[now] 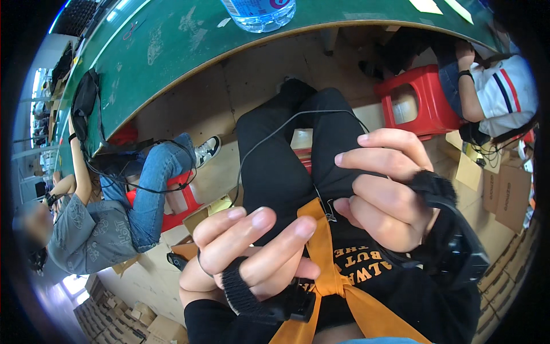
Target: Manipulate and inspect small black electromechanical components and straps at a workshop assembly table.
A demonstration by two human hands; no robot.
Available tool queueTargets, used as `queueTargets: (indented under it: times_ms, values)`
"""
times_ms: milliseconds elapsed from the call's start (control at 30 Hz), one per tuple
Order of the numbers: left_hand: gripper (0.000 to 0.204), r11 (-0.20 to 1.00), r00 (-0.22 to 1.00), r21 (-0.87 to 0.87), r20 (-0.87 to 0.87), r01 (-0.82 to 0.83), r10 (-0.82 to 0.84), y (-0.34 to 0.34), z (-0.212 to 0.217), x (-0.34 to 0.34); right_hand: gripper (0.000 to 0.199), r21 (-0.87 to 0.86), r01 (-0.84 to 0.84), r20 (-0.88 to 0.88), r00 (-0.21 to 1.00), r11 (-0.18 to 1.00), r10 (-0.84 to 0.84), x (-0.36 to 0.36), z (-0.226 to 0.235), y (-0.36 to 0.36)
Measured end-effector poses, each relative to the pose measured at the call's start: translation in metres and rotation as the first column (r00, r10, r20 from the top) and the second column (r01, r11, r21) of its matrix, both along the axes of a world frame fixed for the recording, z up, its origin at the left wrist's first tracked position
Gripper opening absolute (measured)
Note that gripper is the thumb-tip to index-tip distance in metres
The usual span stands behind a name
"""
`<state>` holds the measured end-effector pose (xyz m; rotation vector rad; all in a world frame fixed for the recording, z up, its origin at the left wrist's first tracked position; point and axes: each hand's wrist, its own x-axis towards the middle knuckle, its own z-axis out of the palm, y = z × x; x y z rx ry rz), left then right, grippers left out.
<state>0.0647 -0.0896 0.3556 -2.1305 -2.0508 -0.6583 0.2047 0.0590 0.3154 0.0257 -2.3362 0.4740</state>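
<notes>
Both my hands are raised over my lap. My left hand (252, 252) is loosely curled with its fingers apart, beside an orange strap (325, 252), and I see nothing in its grasp. My right hand (389, 192) has its fingers bent and spread; its thumb is near the strap's upper end, and no held thing shows. A small metal clip (330, 213) lies by that end, against my dark clothes. Lower down, the strap is tied in a knot (331, 285) and splits into two tails. Black bands with dark devices wrap both hands.
A green table (189, 40) curves ahead, bearing a water bottle (260, 14). A seated person in jeans (163, 178) is at left, another on a red stool (421, 97) at right. A black cable (269, 135) crosses my legs. Cardboard boxes (507, 195) stand at right.
</notes>
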Motion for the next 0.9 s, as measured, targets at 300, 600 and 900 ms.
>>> queueTargets:
  times_ms: [300,600,900]
  values:
    - [0.014,0.989,0.995,0.129,-0.079,0.067,-0.057,0.003,-0.016,-0.001,0.031,-0.072,0.088,-0.001,0.996,0.993,-0.089,0.000,0.021,-0.013]
    - [0.017,0.970,0.995,0.226,-0.058,0.088,-0.077,0.010,-0.026,-0.001,0.033,-0.066,0.090,-0.001,0.996,0.994,-0.090,-0.001,0.023,-0.014]
    - [0.022,0.977,0.996,0.197,0.027,0.076,-0.083,0.012,-0.019,0.003,0.029,-0.142,0.202,0.108,0.976,0.969,-0.188,-0.001,0.025,-0.027]
